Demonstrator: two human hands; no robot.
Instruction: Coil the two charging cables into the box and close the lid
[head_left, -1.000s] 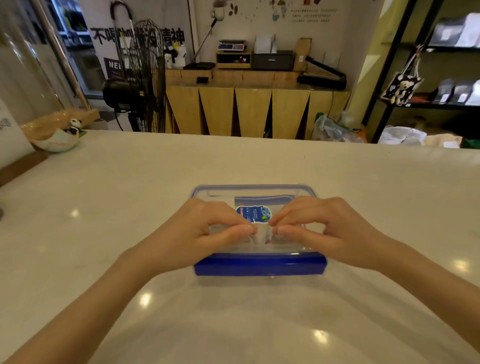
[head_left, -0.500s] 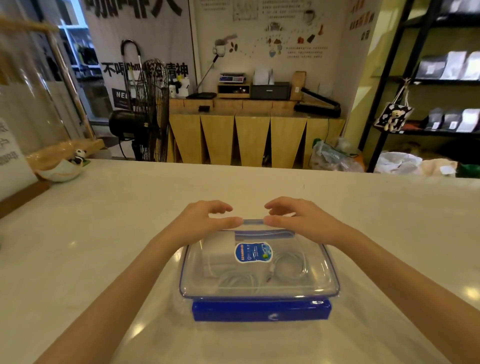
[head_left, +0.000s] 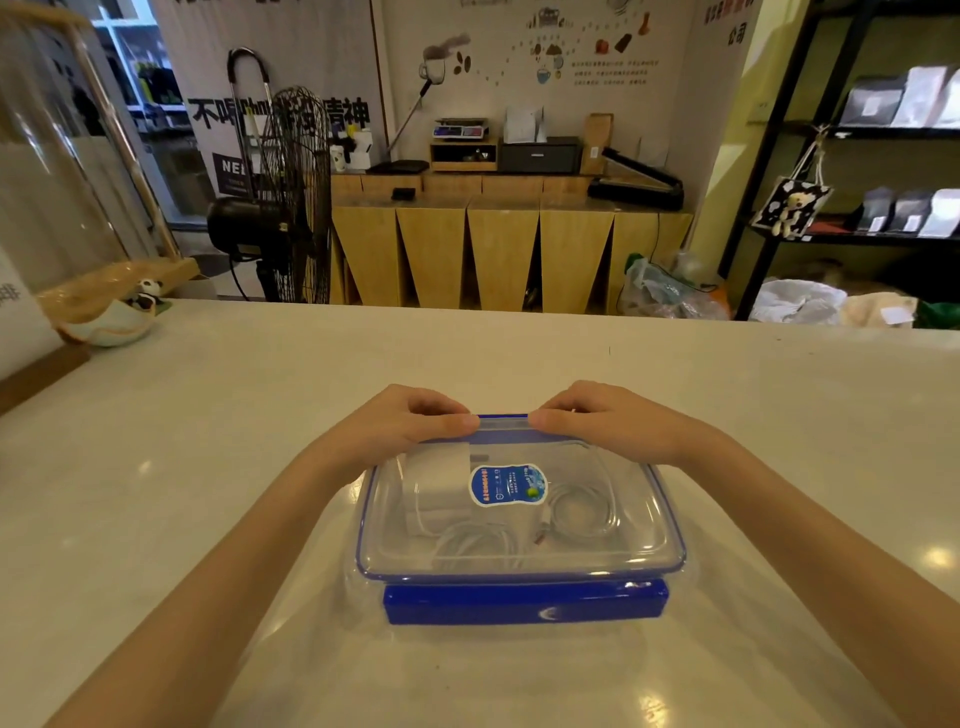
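A clear plastic box with its clear, blue-rimmed lid (head_left: 519, 558) on top sits in front of me on the counter. Through the lid I see a white charger block (head_left: 441, 483) and two coiled white cables, one at the right (head_left: 582, 512) and one at the front (head_left: 472, 545). A blue label (head_left: 508, 484) is stuck on the lid. The blue front clasp (head_left: 524, 603) lies folded down. My left hand (head_left: 395, 426) and my right hand (head_left: 608, 421) grip the lid's far edge at the far blue clasp (head_left: 503, 423), thumbs on top and fingers curled over the back.
The pale counter (head_left: 519, 353) stretches wide around the box. A dish with a panda figure (head_left: 111, 312) and a wooden board (head_left: 36, 369) stand at the far left. A fan, wooden cabinets and shelves are beyond the counter.
Both hands moved from the near middle of the lid to its far edge. The view tilted up, so the box sits lower in the frame.
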